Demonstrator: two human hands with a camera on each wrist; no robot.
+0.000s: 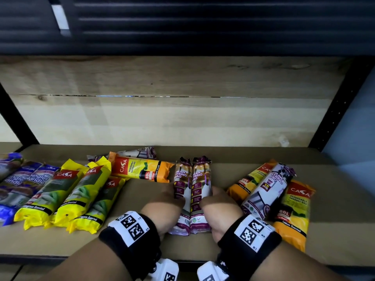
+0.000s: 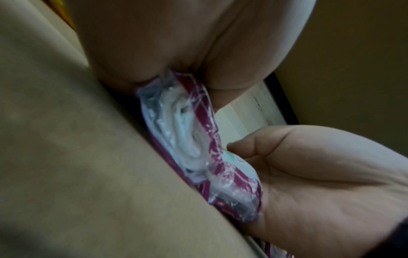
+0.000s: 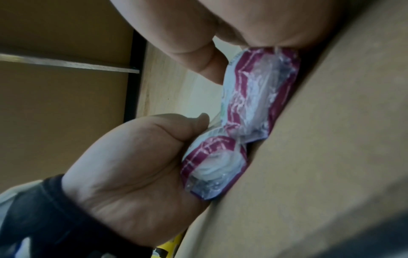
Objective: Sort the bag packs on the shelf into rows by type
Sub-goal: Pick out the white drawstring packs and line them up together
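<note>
Two purple-and-white drawstring bag packs lie side by side, lengthwise, at the middle of the brown shelf (image 1: 142,236). My left hand (image 1: 172,200) grips the left pack (image 1: 181,179) from its left side, thumb over the top. My right hand (image 1: 209,201) grips the right pack (image 1: 199,177) from its right side, thumb on top as well. The packs touch each other between my hands. The right wrist view shows the right pack's end (image 3: 258,94) under my right hand and the left pack's end (image 3: 216,167) against my left hand (image 3: 154,148). The left wrist view shows the left pack (image 2: 176,131).
Blue singlet-handle packs (image 1: 26,183) and yellow packs (image 1: 67,195) lie in rows at the left. An orange pack (image 1: 142,169) lies crosswise behind them, over another drawstring pack (image 1: 140,152). At the right, a drawstring pack (image 1: 267,187) lies across two orange packs (image 1: 294,209). A wooden panel (image 1: 182,122) backs the shelf.
</note>
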